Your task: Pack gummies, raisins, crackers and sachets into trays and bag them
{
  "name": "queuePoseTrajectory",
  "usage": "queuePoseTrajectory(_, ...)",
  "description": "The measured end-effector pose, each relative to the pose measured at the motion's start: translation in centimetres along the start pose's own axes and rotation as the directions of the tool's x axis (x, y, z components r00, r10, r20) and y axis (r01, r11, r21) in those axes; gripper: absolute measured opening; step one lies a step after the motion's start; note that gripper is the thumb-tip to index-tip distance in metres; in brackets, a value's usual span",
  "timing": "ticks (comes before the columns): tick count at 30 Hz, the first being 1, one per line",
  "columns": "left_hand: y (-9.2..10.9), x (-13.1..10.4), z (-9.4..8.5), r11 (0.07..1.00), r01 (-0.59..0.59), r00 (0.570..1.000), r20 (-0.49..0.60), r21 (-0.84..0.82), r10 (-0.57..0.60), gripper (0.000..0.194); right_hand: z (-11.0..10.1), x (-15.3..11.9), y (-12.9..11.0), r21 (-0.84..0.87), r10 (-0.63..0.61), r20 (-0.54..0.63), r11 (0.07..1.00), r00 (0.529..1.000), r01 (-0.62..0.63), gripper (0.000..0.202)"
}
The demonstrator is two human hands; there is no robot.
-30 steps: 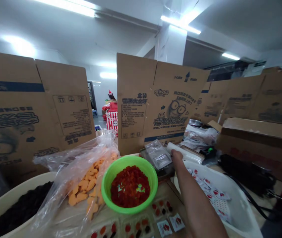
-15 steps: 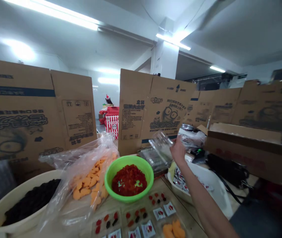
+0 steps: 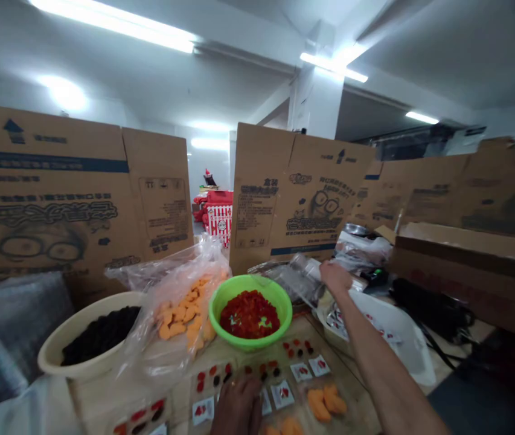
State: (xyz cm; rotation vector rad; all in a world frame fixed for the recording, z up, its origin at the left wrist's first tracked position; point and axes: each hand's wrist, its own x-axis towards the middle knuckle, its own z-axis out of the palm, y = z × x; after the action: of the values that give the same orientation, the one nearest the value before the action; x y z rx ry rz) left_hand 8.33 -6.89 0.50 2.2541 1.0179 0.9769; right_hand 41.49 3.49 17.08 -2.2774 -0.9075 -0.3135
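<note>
Under left hand (image 3: 239,403), filled tray (image 3: 270,383), in right hand (image 3: 335,278), clear tray (image 3: 307,279).

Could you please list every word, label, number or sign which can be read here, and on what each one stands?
"盒装": middle cardboard panel.
Upward arrow sign: middle cardboard panel and left cardboard panel.
Too small or blurred to read surely: other cardboard print, red-striped box, white sachets.

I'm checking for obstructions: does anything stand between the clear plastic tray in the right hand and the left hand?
Yes: in this view, the round bright-green plastic bowl stands partly between the clear plastic tray in the right hand and the left hand.
</note>
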Motion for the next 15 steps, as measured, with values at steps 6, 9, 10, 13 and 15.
queuePoseTrajectory(6, 5.8, 4.5, -2.2, 0.158, 0.252, 0.916, 0.183, -0.955, -0.356, 0.059, -0.9, -9.6, -3.1, -0.035, -0.537, -0.171, 0.841, 0.826, 0.540, 0.050)
queuePoseTrajectory(9, 6.7, 5.9, -3.4, -0.022, -0.006, 0.838, 0.007, -1.000, -0.546, 0.049, -0.6, -20.4, -4.5, 0.076, -0.859, -0.126, 0.490, 0.496, 0.868, 0.031)
queuePoseTrajectory(10, 6.3, 5.8, -3.7, -0.009, -0.046, 0.808, -0.032, -0.999, -0.589, 0.044, -0.6, -23.4, -4.7, 0.149, -0.885, -0.095, 0.439, 0.455, 0.886, 0.026)
queuePoseTrajectory(13, 3.9, 4.1, -4.8, 0.043, -0.024, 0.770, -0.047, -0.999, -0.637, 0.039, -0.7, -28.8, -5.0, 0.375, -0.901, -0.035, 0.390, 0.433, 0.841, 0.038)
queuePoseTrajectory(15, 2.3, 2.3, -5.9, 0.097, 0.019, 0.745, -0.051, -0.995, -0.665, 0.042, -0.8, -29.5, -5.2, 0.475, -0.900, 0.001, 0.385, 0.437, 0.791, 0.040)
